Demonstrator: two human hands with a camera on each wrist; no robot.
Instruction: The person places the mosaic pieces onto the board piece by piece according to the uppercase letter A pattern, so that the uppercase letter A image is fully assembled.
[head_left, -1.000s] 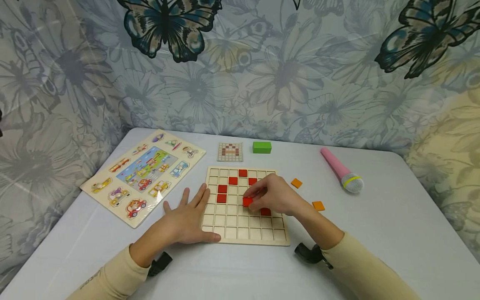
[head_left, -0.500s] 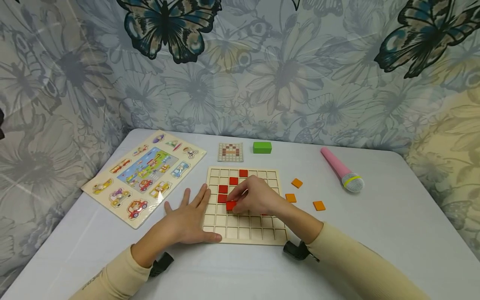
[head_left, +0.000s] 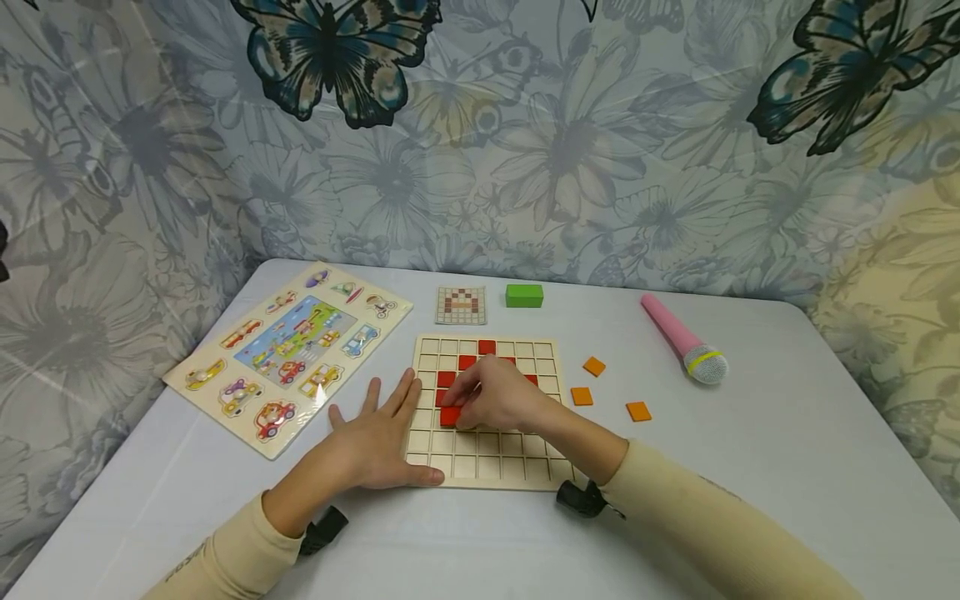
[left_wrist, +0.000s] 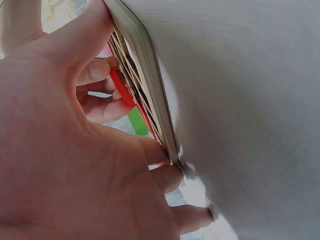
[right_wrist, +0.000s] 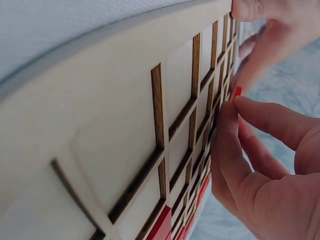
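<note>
A pale wooden grid board (head_left: 495, 467) lies flat on the white table, with several red square tiles (head_left: 487, 347) set in its cells. My right hand (head_left: 501, 396) pinches one red tile (head_left: 449, 417) between thumb and fingers, low over a cell left of the board's middle. In the right wrist view that tile (right_wrist: 237, 93) shows tilted at the fingertips. Spread along the board's left edge, my left hand (head_left: 375, 446) rests with straight fingers, its thumb on the near left corner. Some tiles are partly hidden behind my right hand.
Orange tiles (head_left: 582, 396) lie right of the board, and a pink toy microphone (head_left: 682, 342) lies farther right. Behind the board are a small pattern card (head_left: 461, 306) and a green block (head_left: 524, 296). At left lies a picture puzzle board (head_left: 225, 354).
With the red tile in its fingers, my right hand has moved left and slightly nearer across the board. An orange tile formerly hidden now shows. My left hand has stayed put.
</note>
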